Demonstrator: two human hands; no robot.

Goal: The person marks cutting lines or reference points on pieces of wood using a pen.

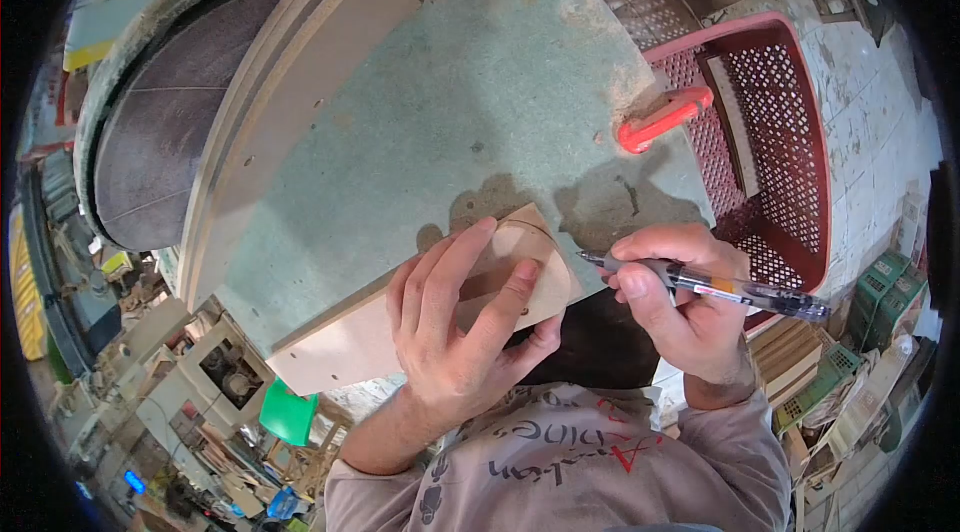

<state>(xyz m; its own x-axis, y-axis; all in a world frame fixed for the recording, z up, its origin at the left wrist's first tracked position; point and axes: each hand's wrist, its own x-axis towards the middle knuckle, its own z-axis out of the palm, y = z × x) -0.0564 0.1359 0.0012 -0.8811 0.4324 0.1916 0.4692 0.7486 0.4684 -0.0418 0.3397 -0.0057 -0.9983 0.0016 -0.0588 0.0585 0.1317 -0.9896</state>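
My left hand [455, 317] grips a small flat piece of wood [555, 277] at the near edge of the worktable, its fingers spread over the top and its thumb at the near side. A curved line crosses the wood close to its far corner, and a small dark spot shows near its lower edge. To its right, my right hand [690, 307] is closed round a clear-barrelled pen [795, 302]. The pen's tip points left at the wood and appears slightly apart from it.
A large sanding disc [170, 122] stands at the left behind curved wooden boards [290, 72]. The greenish tabletop [430, 102] carries a red handle [665, 120] at its right edge. Beyond that is a red plastic basket [815, 162]. A green seat [288, 414] stands lower left.
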